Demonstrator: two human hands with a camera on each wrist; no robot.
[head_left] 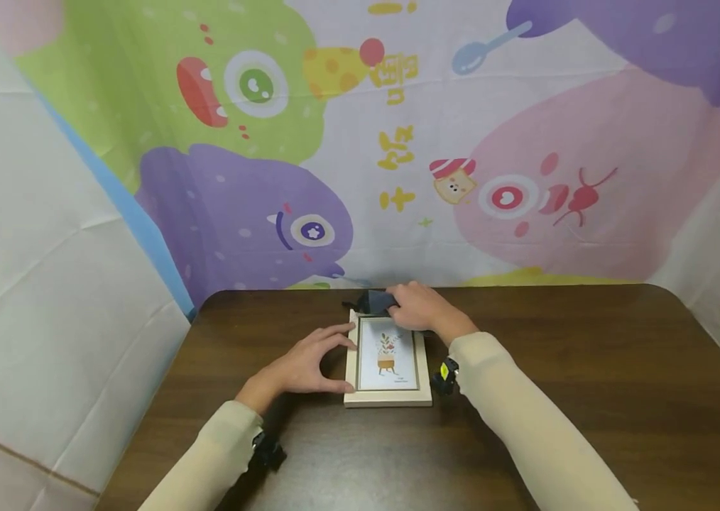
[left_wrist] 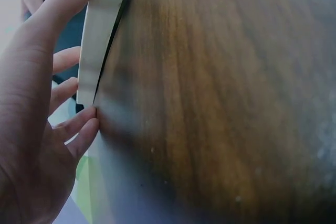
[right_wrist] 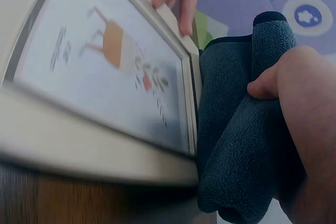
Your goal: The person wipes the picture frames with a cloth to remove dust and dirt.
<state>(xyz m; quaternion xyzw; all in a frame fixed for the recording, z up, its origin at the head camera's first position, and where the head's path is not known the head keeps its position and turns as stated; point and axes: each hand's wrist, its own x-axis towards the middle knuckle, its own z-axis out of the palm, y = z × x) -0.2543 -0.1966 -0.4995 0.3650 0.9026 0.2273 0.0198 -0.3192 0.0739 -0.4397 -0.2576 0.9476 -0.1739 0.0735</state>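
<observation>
A cream picture frame point(head_left: 388, 399) with a plant-pot print point(head_left: 386, 362) lies face up on the table. My left hand point(head_left: 309, 360) is spread along its left side. The thumb touches near the lower corner, and two fingertips rest over the rim higher up. In the left wrist view the left hand point(left_wrist: 39, 93) has its other two fingers by the frame's corner point(left_wrist: 97, 40). My right hand point(head_left: 422, 306) grips a folded dark blue-grey cloth point(head_left: 378, 302) at the frame's top edge. Up close, the thumb presses on the fuzzy cloth point(right_wrist: 231, 140), which lies against the frame's end.
The dark brown wooden table point(head_left: 590, 397) ends at the back against a hanging cartoon-print sheet point(head_left: 411, 241). Pale draped cloth point(head_left: 47, 284) hangs at the left, with more at the right. Dark wrist devices point(head_left: 268, 452) sit on both forearms.
</observation>
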